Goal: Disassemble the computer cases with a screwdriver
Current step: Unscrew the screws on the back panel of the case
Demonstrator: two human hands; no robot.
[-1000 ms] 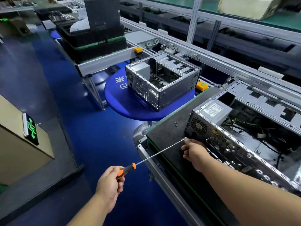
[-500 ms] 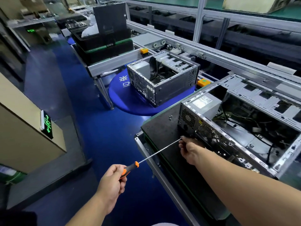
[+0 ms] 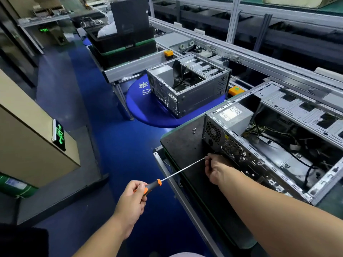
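An open metal computer case (image 3: pixel 274 145) lies on a black work mat (image 3: pixel 183 147) at the right, its rear panel facing me. My left hand (image 3: pixel 132 200) grips the orange and black handle of a long screwdriver (image 3: pixel 178 172). The thin shaft runs up and right to the lower rear edge of the case. My right hand (image 3: pixel 216 168) pinches the shaft at its tip, right against the rear panel below the fan grille. The tip itself is hidden by my fingers.
A few loose screws (image 3: pixel 194 130) lie on the mat left of the case. A second open case (image 3: pixel 187 86) stands on a round blue table (image 3: pixel 146 112) behind. Stacked black trays (image 3: pixel 122 47) sit on a conveyor further back. A beige cabinet (image 3: pixel 31 138) is at the left, over blue floor.
The view has shifted, so the near case sits a little further right and lower. Both hands keep the same hold on the screwdriver at the rear panel.
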